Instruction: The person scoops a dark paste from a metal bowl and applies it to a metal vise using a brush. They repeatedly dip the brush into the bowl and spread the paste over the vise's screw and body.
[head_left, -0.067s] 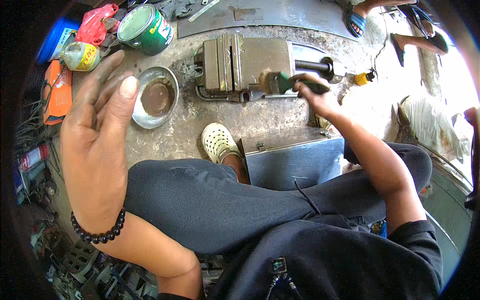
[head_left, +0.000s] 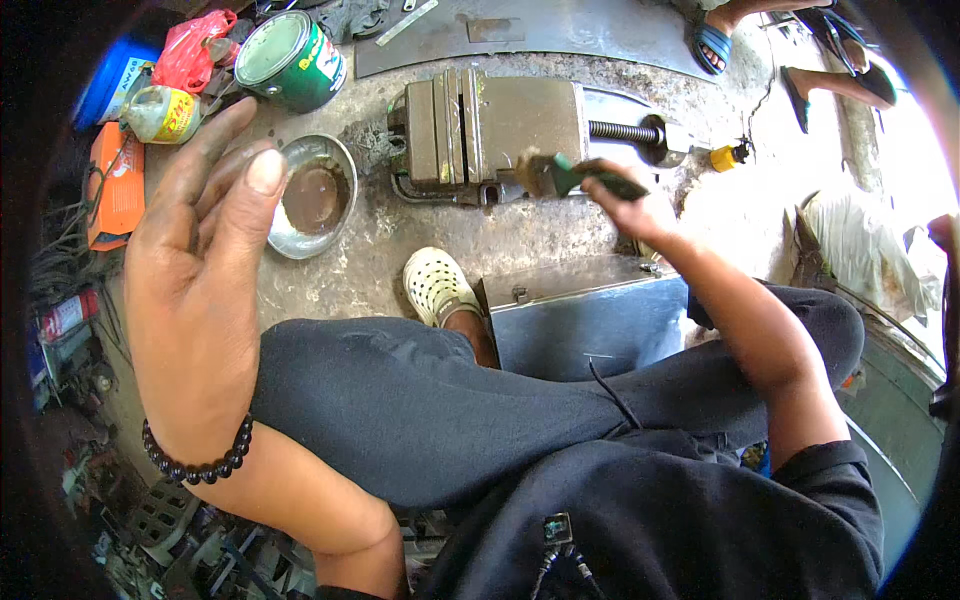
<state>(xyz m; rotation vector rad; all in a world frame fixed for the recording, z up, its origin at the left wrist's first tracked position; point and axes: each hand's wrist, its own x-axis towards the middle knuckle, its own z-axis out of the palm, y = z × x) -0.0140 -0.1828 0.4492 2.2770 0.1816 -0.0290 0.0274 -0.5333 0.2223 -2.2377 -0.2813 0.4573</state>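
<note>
My right hand (head_left: 643, 212) is wrapped round the dark green handle of a paintbrush (head_left: 547, 176). The brush's bristles point left, at the near edge of a large brown bench vise (head_left: 530, 115) on the floor; whether they touch it I cannot tell. The vise's jaws stand slightly apart, and its threaded screw (head_left: 620, 130) extends to the right. On the left my left hand (head_left: 205, 270) is raised with nothing in it, its fingers stretched upward and a black bead bracelet at the wrist. Just beyond its thumb lies a round metal bowl (head_left: 345, 215) with brown liquid inside.
A green paint can (head_left: 290, 62), a clear bottle (head_left: 160, 112), a red plastic bag (head_left: 192, 48) and an orange box (head_left: 117, 185) stand at the far left. A metal case (head_left: 590, 318) sits before my legs. Another person's sandaled foot (head_left: 712, 48) is at the far right, beside a metal sheet (head_left: 560, 45).
The brush and my right hand have shifted slightly toward me and a little left. My left hand has drifted slightly right.
</note>
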